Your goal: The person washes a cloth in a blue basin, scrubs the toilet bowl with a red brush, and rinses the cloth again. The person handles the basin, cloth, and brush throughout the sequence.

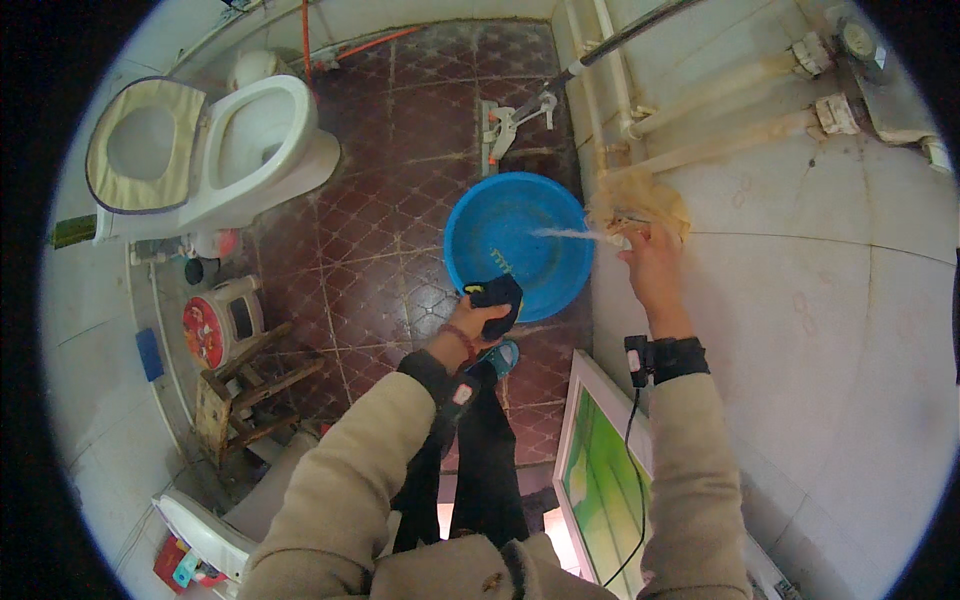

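Note:
A round blue plastic basin (535, 195) stands on the tiled floor ahead of me. Over its near rim, my left hand (468, 328) is closed around a bunched black cloth (499, 298) with a bit of yellow on it; its exact kind does not show. At the right wall, my right hand (652, 268) has its fingers closed at a small tap (617, 241), partly hidden by the hand. From there a white stream of water (562, 233) runs leftward into the basin. A yellowish cloth or bag (655, 200) hangs just beyond the right hand.
A white toilet (310, 165) with its lid raised stands at the far left. Nearer are a stool with a red top (203, 332) and a wooden stool (235, 410). A mop (515, 125) leans behind the basin. By my right arm stands a framed green panel (600, 470).

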Action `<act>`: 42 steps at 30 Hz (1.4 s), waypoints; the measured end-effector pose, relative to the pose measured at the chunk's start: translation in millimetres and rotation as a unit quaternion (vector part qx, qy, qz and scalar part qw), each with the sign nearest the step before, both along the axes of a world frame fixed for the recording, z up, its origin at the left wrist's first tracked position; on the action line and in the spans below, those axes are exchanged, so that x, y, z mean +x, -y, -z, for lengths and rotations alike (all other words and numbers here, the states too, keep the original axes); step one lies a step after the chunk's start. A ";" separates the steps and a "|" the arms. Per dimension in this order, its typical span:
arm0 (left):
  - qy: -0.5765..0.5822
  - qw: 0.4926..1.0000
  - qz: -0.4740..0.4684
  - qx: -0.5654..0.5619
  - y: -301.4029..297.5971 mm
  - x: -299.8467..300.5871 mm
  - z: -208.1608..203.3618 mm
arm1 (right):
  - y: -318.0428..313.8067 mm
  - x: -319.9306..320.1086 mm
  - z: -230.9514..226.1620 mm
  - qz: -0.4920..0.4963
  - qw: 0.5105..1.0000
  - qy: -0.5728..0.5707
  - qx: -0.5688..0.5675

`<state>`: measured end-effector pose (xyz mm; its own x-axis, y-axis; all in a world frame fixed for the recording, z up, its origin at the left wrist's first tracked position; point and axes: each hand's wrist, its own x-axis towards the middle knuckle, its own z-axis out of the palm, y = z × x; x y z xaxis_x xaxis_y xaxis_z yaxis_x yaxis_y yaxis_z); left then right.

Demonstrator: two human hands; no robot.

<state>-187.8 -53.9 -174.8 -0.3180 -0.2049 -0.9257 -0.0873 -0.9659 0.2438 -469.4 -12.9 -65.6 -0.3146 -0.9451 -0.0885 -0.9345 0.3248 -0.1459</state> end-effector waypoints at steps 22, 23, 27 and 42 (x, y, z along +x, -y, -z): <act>0.003 0.996 0.042 -0.078 27.2 44.9 -37.0 | -70.5 132.7 -11.6 0.094 0.938 0.322 -0.091; 0.022 0.995 0.029 -0.095 31.5 42.9 -38.7 | -72.2 130.7 -15.2 0.082 0.940 0.316 -0.095; 0.017 0.984 -0.027 -0.178 52.5 43.3 -47.6 | -74.2 113.3 -26.0 0.077 0.889 0.390 -0.228; -0.093 0.957 -0.072 -0.265 77.2 61.2 -45.6 | -88.1 84.1 7.5 0.196 0.904 0.367 -0.100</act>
<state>-126.5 -131.1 -129.2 -0.3997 -0.6837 -0.6105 0.1304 -0.7017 0.7004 -385.3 75.2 -73.0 -0.5541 -0.7942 -0.2496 -0.3808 0.5085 -0.7723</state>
